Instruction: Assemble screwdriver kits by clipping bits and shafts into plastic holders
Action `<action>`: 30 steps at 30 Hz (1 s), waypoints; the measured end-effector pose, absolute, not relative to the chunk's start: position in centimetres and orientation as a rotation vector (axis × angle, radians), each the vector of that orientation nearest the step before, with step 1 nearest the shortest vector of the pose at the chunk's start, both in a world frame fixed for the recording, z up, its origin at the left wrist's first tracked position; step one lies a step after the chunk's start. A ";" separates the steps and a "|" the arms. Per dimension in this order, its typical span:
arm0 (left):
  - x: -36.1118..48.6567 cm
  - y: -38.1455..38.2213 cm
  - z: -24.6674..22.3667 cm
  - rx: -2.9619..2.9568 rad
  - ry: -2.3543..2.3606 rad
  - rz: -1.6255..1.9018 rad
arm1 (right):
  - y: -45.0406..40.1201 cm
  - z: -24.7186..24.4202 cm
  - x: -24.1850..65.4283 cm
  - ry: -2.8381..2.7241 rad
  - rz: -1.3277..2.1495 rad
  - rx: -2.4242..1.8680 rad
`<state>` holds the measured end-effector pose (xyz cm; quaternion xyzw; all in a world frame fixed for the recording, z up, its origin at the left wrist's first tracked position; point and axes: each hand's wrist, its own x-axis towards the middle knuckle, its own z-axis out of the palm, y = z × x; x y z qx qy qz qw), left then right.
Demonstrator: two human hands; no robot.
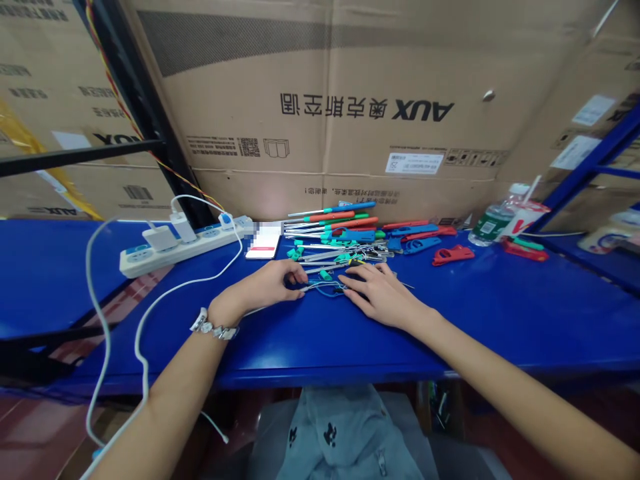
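Observation:
Thin white and blue wires (325,286) stretch low over the blue table between my two hands. At their left end, the thumb and bent index finger of my left hand (270,285) close on them. My right hand (385,297) has its thumb and index finger at the right end, by a small dark piece, with the other fingers spread forward. Just beyond my fingertips is a pile of thin metal tools (327,255) with small green parts. Behind it lie screwdriver-like tools with orange handles (345,216) and blue ones. Fine details between my fingertips are too small to make out.
A white power strip (200,241) with plugged-in chargers and trailing cords lies left. A phone (265,241) rests beside the pile. Red and blue flat pieces (453,255), a water bottle (487,223) and a cup (523,220) stand right. Cardboard boxes (325,60) form the back wall.

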<state>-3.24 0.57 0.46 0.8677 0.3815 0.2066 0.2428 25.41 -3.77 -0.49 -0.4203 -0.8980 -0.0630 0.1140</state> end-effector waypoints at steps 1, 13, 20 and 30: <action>-3.1 0.5 0.5 2.362 1.044 0.552 | -3.8 -0.4 25.3 -2.627 -0.191 -1.225; -2.4 0.3 0.6 2.359 0.981 0.645 | -2.1 -0.4 20.3 -2.465 0.237 -1.167; -2.7 0.6 0.5 2.462 0.960 0.637 | -2.0 -1.3 20.9 -2.388 0.308 -1.081; -2.9 0.9 0.5 2.321 1.080 0.544 | -1.6 -2.4 21.2 -2.370 0.250 -0.985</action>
